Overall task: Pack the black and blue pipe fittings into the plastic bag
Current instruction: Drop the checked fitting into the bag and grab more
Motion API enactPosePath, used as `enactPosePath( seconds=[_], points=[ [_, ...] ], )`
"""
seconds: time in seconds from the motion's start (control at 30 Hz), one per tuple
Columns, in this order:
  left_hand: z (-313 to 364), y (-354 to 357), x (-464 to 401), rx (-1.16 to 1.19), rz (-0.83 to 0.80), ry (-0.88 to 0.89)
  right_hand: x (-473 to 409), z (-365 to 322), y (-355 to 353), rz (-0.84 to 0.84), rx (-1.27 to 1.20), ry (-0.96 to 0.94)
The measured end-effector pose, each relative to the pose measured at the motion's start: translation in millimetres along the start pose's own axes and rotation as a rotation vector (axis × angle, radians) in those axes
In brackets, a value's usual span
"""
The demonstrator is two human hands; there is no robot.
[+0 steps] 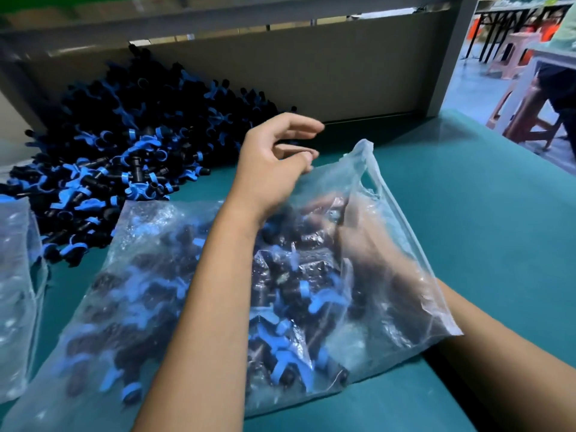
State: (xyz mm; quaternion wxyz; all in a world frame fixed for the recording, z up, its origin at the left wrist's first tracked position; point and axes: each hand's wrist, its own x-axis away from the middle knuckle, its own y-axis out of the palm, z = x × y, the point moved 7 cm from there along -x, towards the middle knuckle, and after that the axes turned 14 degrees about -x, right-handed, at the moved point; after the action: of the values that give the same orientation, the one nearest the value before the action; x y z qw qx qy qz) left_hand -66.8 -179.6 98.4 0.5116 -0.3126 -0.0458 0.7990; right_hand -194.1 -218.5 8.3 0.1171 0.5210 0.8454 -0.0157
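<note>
Teal-covered workbench (467,213) fills the view, backed by a grey panel (343,73) at twelve o'clock. A large heap of loose black and blue plastic pipe fittings (124,145) lies at ten o'clock, against the panel. At centre, a clear, crinkled plastic bag (389,213) lies on the bench, its long axis running from seven o'clock up to its open mouth at one o'clock; many fittings are already inside. The left hand (274,163) hovers just above the bag's mouth, fingers loosely curled and half open, apparently holding nothing. The right hand (364,241) is inside the bag, seen through the film; its grip cannot be told. A second clear bag (15,291) lies at nine o'clock. The heap sits just left of the left hand, which is nearer to it, so that hand seems best placed to fetch more.
</note>
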Motion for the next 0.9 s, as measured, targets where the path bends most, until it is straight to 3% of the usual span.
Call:
enactPosePath(
  seconds=[0.1,0.2,0.3,0.37,0.5,0.7,0.77,0.9],
  points=[
    [-27,-31,-3,-0.264,0.123,-0.051,-6,-3,-37,0.200,-0.188,-0.072],
    [-59,-56,1,-0.518,0.148,-0.192,-11,-10,-75,0.376,-0.137,-0.028],
    [-85,-72,8,-0.605,0.137,-0.326,-17,-29,-99,0.598,-0.072,-0.108],
    [-94,-82,13,-0.594,0.200,-0.429,-23,-58,-86,0.574,0.000,-0.264],
    [-109,-121,29,-0.626,0.410,-0.637,-45,-105,-9,0.222,0.262,-0.413],
    [-137,-161,62,-0.733,0.482,-0.950,-84,-81,136,-0.509,0.950,-0.331],
    [-149,-172,75,-0.705,0.483,-1.058,-92,-56,171,-0.623,1.018,-0.301],
    [-168,-185,84,-0.631,0.445,-1.141,-107,-13,216,-0.658,1.066,-0.272]
  ],
)
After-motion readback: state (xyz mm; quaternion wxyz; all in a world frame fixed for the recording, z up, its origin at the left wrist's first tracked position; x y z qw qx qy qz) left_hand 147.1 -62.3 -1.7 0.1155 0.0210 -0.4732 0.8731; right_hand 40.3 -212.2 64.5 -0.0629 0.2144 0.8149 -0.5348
